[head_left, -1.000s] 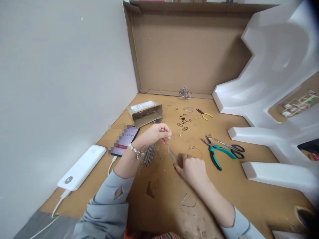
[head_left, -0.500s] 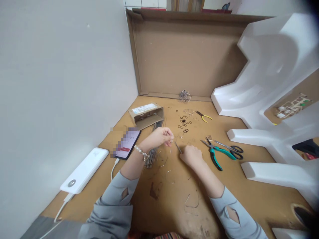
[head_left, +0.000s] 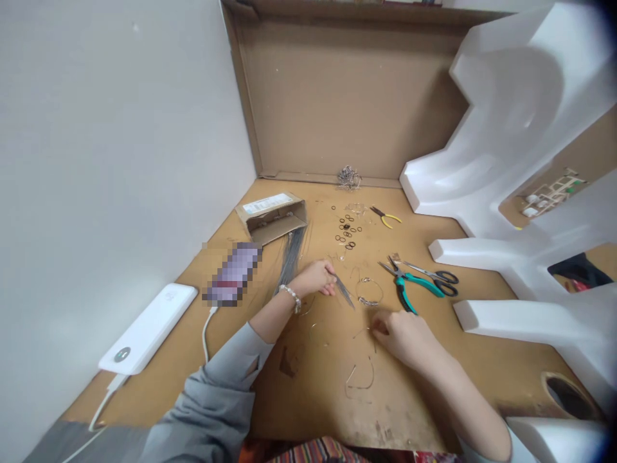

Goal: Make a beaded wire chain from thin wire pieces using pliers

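Observation:
My left hand (head_left: pixel 315 278) is closed, its thumb and fingers pinched together. From its fingertips a thin grey pair of tweezers (head_left: pixel 345 293) slants down to the right, close above the tabletop. To the right and nearer me, my right hand (head_left: pixel 402 331) is low over the table with its fingers curled in. Whatever is between those fingertips is too small or hidden to make out. Thin bent wire pieces (head_left: pixel 360 386) lie in front of it. A wire ring with small beads or coils (head_left: pixel 370 300) rests just beyond its fingers.
Green-handled pliers (head_left: pixel 419 283), black-handled scissors (head_left: pixel 446 281) and yellow pliers (head_left: pixel 387 217) lie at right. Several dark rings (head_left: pixel 348 231) are spread mid-table. At left are an open carton (head_left: pixel 274 225), grey wires (head_left: pixel 290 257), a phone (head_left: pixel 235 273) and a white power bank (head_left: pixel 149 329).
My right hand has moved right and toward me, away from the left hand. The tweezers, earlier in my right hand, are now at my left fingertips. The view has tipped downward.

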